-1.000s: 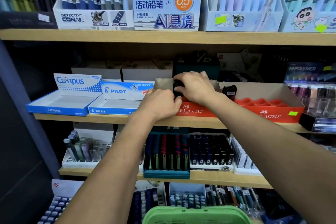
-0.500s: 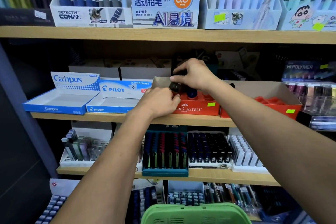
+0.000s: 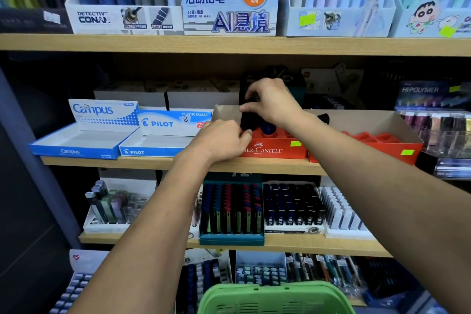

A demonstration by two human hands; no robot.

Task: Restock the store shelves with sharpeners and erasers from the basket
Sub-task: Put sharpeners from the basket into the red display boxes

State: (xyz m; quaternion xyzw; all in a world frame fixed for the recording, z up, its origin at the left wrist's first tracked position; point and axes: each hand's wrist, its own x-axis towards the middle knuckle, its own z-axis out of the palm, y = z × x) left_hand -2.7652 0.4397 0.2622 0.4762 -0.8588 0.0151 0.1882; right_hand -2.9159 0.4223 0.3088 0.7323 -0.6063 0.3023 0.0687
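Right hand (image 3: 274,104) pinches a black sharpener (image 3: 246,120) over the Faber-Castell tray (image 3: 275,149); left hand (image 3: 224,141), curled at seven o'clock, steadies it. Next: seat it.

- One head-worn view, wide-angle, faces forward and slightly down at the store shelves (image 3: 163,43) from close range.
- Both forearms reach away from the lens toward the middle shelf at frame centre.
- The green basket (image 3: 275,296) rim shows at the bottom edge, nearest the camera.
- Straight edges bow near the frame borders.
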